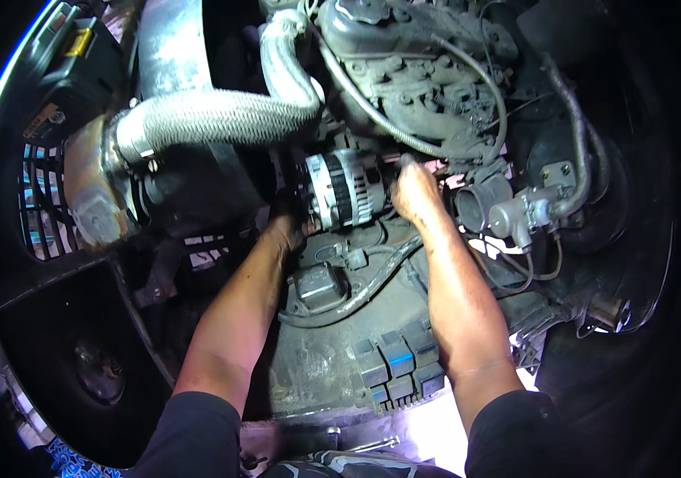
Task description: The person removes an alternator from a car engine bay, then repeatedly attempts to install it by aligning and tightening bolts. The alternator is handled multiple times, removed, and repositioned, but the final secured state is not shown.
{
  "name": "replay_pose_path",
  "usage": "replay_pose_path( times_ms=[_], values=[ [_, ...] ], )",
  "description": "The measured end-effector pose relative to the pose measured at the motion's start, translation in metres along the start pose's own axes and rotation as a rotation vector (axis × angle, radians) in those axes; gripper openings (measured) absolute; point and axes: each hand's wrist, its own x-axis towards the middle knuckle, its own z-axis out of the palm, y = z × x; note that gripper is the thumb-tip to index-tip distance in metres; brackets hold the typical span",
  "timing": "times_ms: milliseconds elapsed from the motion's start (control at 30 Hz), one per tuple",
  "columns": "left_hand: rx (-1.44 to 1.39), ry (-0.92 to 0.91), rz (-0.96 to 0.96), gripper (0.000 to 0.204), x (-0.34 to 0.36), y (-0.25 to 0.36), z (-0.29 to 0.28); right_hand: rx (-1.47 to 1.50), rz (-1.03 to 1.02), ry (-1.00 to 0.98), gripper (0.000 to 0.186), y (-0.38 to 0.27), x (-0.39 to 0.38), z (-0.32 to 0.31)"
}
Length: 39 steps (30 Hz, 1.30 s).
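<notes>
A silver alternator (342, 190) with a ribbed, slotted casing sits in the engine bay, between my two hands. My left hand (286, 226) reaches in at its left end, beside the dark pulley side; the fingers are lost in shadow. At the alternator's right end is my right hand (416, 190), its fingers curled closed. Whatever that hand grips is hidden behind the knuckles. Below the alternator a wiring connector (351, 256) hangs on a thin cable.
A thick braided hose (221, 116) arches above my left hand. The engine (404, 80) stands behind the alternator. Right of my right hand are a round open duct (476, 205) and a metal valve (516, 219). Nearer lie a square black box (320, 287) and relays (396, 362).
</notes>
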Motion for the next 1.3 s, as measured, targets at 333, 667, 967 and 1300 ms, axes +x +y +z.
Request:
replay_pose_path(
  times_ms=[333,667,967,1300],
  values=[
    [0.087,-0.031,0.002,0.075,0.009,-0.003,-0.015,0.234,0.084,0.076,0.041,-0.009,-0.006,-0.013],
    [0.073,0.143,0.094,0.078,-0.013,0.008,0.027,0.159,0.064,0.141,0.028,-0.006,0.003,-0.002],
    [0.098,0.077,0.018,0.086,0.006,0.006,-0.003,0.168,0.061,0.196,0.025,0.001,0.012,0.013],
    [0.135,0.072,0.004,0.083,-0.006,0.011,0.007,0.205,0.133,0.153,0.031,-0.012,0.010,-0.004]
  ],
)
